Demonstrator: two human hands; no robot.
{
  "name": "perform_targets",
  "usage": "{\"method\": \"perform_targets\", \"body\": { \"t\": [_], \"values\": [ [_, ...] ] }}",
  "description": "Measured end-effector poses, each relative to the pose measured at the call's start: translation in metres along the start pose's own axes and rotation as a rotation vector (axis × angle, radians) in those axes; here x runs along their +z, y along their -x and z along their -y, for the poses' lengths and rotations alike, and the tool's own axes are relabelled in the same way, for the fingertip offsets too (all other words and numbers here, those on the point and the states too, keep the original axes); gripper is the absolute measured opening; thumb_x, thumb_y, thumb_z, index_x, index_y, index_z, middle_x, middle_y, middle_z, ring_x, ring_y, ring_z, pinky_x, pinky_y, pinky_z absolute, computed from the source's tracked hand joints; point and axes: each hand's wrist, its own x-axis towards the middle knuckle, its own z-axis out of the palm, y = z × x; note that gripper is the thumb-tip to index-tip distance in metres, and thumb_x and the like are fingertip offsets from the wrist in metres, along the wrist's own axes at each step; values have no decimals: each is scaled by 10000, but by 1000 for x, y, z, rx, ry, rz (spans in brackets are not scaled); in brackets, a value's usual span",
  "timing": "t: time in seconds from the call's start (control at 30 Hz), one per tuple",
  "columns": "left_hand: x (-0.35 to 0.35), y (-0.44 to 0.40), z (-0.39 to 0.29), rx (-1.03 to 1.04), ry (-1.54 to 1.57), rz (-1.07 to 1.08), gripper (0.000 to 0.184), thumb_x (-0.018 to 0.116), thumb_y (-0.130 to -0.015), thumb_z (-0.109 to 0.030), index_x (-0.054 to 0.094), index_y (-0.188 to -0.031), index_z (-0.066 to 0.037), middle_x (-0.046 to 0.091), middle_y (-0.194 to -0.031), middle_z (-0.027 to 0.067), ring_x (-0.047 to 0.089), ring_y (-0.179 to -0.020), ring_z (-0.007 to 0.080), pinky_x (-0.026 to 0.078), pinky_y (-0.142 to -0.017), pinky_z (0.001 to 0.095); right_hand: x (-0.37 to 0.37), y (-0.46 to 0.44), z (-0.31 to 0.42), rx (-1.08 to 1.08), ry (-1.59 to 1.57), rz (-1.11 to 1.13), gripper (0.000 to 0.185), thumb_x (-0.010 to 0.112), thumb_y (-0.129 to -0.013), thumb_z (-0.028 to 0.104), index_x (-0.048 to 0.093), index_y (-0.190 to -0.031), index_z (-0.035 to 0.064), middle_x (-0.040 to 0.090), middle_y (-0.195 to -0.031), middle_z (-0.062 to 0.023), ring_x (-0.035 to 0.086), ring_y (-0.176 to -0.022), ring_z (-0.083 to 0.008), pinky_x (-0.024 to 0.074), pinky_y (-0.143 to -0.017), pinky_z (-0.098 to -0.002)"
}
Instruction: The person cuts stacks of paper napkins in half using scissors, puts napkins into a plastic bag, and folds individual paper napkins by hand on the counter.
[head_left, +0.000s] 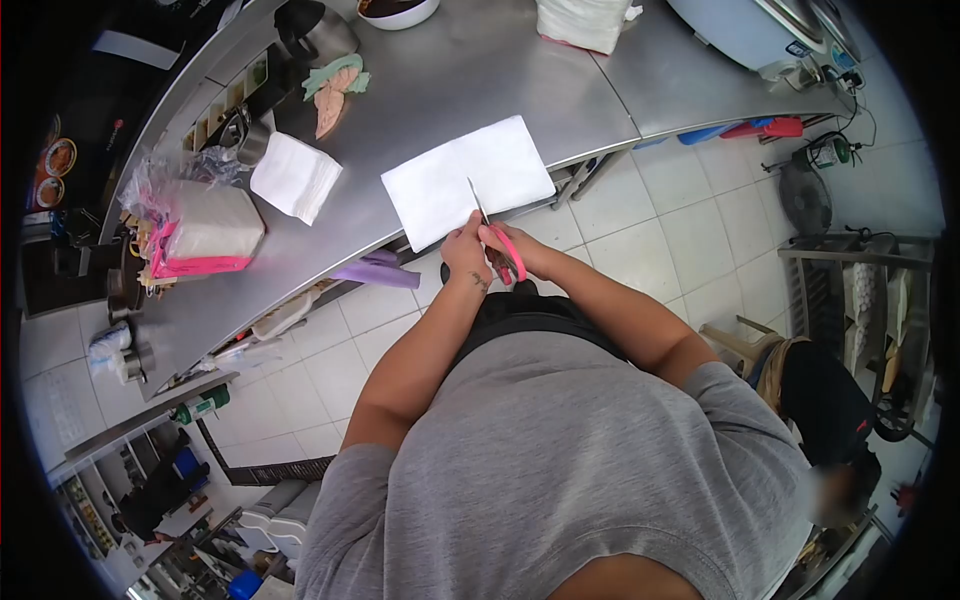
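Observation:
Both hands meet at the near edge of a white paper sheet or napkin stack point(440, 180), which overhangs the steel counter's front. My right hand point(530, 258) is closed around the pink-handled scissors point(512, 252). Their thin blade points away from me and lies over the paper's middle. Right beside it, my left hand point(463, 252) is closed at the paper's near edge, thumb close to the blade; it appears to pinch the paper, though its fingers are partly hidden. A square stack of white napkins point(297, 178) lies to the left.
On the steel counter point(470, 70) are an opened napkin pack point(210, 225), crumpled cloths point(335, 92), a metal pitcher point(315, 32), a bowl point(398, 12) and another white pack point(585, 22). A large light-blue appliance point(745, 30) stands far right. Another person point(825, 400) is behind at right.

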Motion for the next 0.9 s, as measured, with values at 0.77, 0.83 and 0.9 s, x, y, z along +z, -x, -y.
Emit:
{"method": "perform_targets", "body": {
  "t": [0.77,0.83,0.9],
  "values": [
    [8,-8,-11,-140,-29,-9,314,729,-833,-187,592,-1018,27,598,-924,60,536,-845,182,444,-776,355,-1,-9,11,-28,-20,-93,555,552,-888,571,544,-969,21,511,-630,-19,492,-498,-109,407,-433,-254],
    [-4,-2,-15,-238,-95,9,381,737,-827,-215,568,-1070,25,584,-982,71,516,-869,176,421,-808,327,-3,-5,16,-6,4,-110,534,553,-895,554,546,-974,26,507,-630,-15,490,-506,-103,411,-445,-248],
    [-17,10,-22,-115,-198,49,455,738,-826,-256,540,-1125,24,562,-1035,86,499,-889,179,406,-828,318,-10,5,29,-7,80,-101,502,553,-904,532,548,-977,35,503,-632,-11,484,-506,-98,412,-451,-243]
  ]
}}
